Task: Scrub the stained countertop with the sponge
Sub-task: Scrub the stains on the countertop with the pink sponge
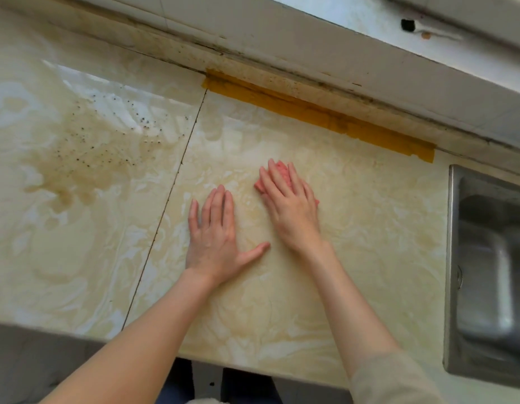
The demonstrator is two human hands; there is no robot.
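A cream marbled countertop [355,228] fills the view. My right hand [290,205] lies flat on a pink sponge [282,170], pressing it onto the counter; only the sponge's far end and edges show past my fingers. My left hand [215,237] rests palm down on the bare counter just left of it, fingers spread, holding nothing. A large brown stain [78,158] with dark specks spreads over the left slab, well left of both hands.
A dark seam [165,205] splits the two slabs. Yellow tape [320,115] runs along the grimy back edge under a white sill [282,39]. A steel sink [486,272] sits at the right. The counter's front edge [78,330] runs across the bottom left.
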